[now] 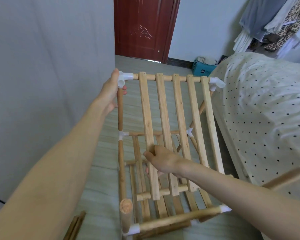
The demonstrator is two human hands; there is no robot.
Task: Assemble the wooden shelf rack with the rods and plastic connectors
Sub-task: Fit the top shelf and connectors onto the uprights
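The left hand (109, 90) grips the white corner connector (124, 78) of the slatted shelf panel (171, 129). The right hand (160, 160) curls round one slat (lower left), holding the panel above the rack frame (121, 170), beside the bed (260, 118).

Half-built wooden rack (164, 170), slatted shelf (177, 129) tilted — white connectors (124, 78) at corners

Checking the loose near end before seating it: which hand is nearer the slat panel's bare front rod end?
Right. The right hand grips a slat just above that rod end; the left hand holds the far white corner connector.
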